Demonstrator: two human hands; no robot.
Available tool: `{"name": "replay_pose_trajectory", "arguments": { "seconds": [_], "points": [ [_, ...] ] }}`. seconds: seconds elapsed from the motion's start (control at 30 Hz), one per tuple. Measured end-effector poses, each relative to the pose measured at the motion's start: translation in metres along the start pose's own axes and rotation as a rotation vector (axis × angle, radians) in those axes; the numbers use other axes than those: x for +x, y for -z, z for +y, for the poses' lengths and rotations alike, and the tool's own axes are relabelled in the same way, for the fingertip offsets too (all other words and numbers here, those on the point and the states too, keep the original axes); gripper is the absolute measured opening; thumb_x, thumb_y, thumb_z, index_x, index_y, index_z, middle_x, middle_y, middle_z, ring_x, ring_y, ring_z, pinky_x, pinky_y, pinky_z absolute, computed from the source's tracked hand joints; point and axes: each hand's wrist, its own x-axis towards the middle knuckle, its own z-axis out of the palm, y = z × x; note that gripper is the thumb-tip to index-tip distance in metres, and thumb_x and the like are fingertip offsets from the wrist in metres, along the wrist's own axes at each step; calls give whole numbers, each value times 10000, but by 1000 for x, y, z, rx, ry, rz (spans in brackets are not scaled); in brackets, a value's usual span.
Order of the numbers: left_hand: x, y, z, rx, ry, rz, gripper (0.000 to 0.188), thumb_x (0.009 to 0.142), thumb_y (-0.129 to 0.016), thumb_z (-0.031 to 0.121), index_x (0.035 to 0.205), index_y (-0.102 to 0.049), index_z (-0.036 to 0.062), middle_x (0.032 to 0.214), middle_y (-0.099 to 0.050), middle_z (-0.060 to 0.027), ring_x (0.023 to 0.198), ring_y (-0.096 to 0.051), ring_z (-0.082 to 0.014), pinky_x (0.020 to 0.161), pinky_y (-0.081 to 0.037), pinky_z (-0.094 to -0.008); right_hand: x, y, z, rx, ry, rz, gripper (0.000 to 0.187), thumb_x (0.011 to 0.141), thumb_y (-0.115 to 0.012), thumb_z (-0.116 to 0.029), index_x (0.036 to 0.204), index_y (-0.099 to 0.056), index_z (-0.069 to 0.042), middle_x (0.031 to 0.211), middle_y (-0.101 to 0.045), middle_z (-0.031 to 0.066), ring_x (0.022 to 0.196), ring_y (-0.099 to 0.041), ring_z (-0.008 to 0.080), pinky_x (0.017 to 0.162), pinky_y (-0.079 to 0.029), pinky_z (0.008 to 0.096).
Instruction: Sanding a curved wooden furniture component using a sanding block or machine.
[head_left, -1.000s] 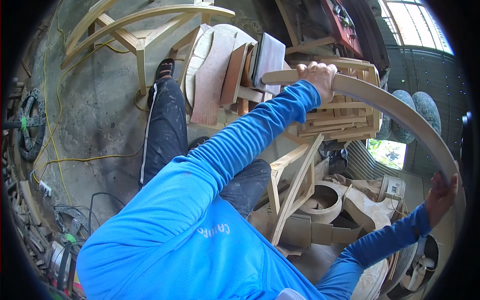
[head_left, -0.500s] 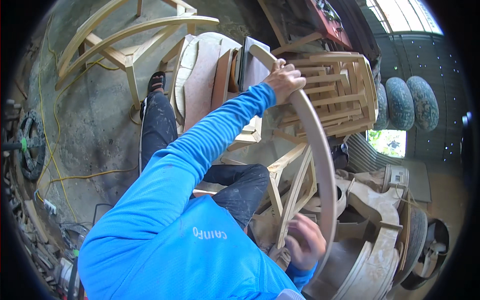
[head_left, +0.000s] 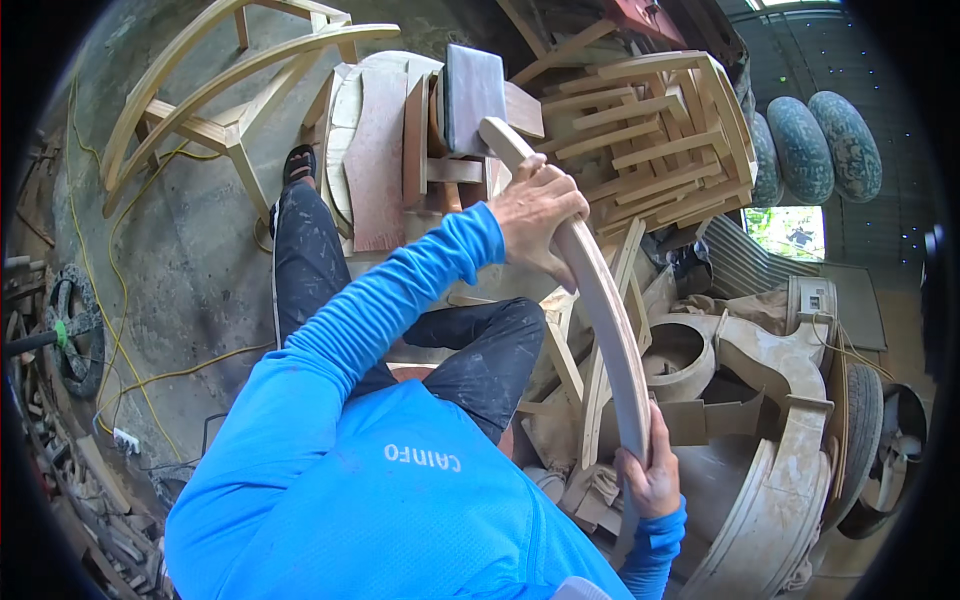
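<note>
A long curved wooden slat [head_left: 610, 330], pale with a banded edge, stretches from the upper middle down past my right side. My left hand [head_left: 540, 215] wraps round its upper part, thumb along the inner side. Lower down, my right hand [head_left: 652, 470] grips the same slat. Its top end lies against or just in front of a grey flat-faced block [head_left: 475, 95]; whether they touch, I cannot tell. Below my right hand the slat's lower end is partly hidden.
A stack of wooden frames [head_left: 660, 150] stands beyond my hands. Flat wooden boards [head_left: 378, 170] lean beside the grey block. A large curved-legged frame [head_left: 240, 130] stands at far left. Dusty machinery [head_left: 770, 360] is at right; yellow cable [head_left: 185, 375] crosses the floor.
My right hand has closed on the slat's lower part, where it was loose beside it before. My left hand has moved down and slightly left with the slat, and its grip has turned.
</note>
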Motion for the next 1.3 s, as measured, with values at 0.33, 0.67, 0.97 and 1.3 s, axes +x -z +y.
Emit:
{"name": "replay_pose_trajectory", "arguments": {
  "seconds": [0.33, 0.67, 0.97, 1.3],
  "points": [
    [19, 16, -105, 239, 57, -254, 812, 950, -321, 826, 1112, -678, 115, 1097, -608, -123, 1274, -515, -308, 1253, -117, -562, 144, -154, 69, -15, 202, 113, 633, 988, -639, -130, 1552, -352, -107, 1085, -687, 178, 817, -719, 236, 710, -577, 374],
    [37, 32, -114, 362, 166, -348, 851, 920, -362, 858, 1157, -671, 101, 1236, -627, -154, 1327, -516, -294, 1250, -120, -564, 175, -144, 68, -12, 414, 113, 682, 931, -705, -107, 1526, -372, -73, 1035, -667, 174, 715, -674, 209, 633, -548, 347],
    [49, 30, 21, 178, 153, -254, 688, 810, -696, 714, 1068, -673, 76, 1071, -655, -139, 1184, -610, -325, 1082, -383, -520, 53, 77, 5, -81, -147, -197, 658, 902, -692, -91, 1505, -430, -112, 884, -691, 101, 760, -696, 193, 713, -574, 366],
    [53, 14, 50, 208, -228, 188, 356, 687, -822, 202, 1007, -667, 180, 877, -668, -10, 892, -689, -246, 823, -540, -412, -18, 54, 31, -206, 741, 1095, 364, 954, -746, -260, 1170, -685, 27, 1232, -644, 173, 1172, -599, 299, 999, -506, 489]
  ]
}}
